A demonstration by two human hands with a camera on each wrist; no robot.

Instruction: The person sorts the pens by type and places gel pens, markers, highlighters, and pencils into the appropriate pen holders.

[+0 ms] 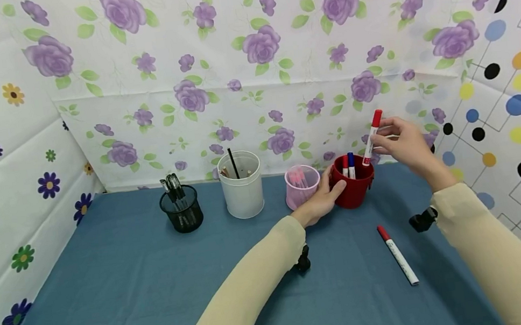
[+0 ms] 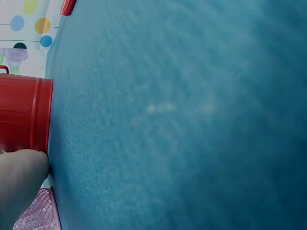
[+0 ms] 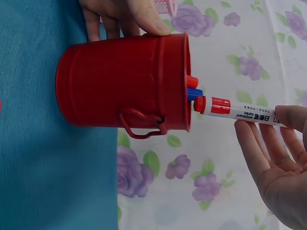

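Note:
A red metal bucket [image 1: 353, 194] with a small side handle stands near the back of the table, with a red marker [image 1: 345, 165] and a blue marker [image 1: 351, 165] upright inside. My left hand [image 1: 320, 201] grips its left side, thumb in front near the rim. Above the mouth, my right hand [image 1: 405, 145] pinches a white whiteboard marker [image 3: 240, 111] with red ends by its upper part. The lower red end is right at the rim, beside the blue marker's top. Another red-capped marker [image 1: 399, 256] lies on the tabletop in front of the bucket.
Left of the bucket stand a pink mesh cup [image 1: 295, 198] with pink items, a white container [image 1: 244, 199] with pencils, and a black mesh holder [image 1: 187, 217] with several pens. A floral sheet [image 1: 245, 115] hangs behind the blue tablecloth [image 1: 139, 286].

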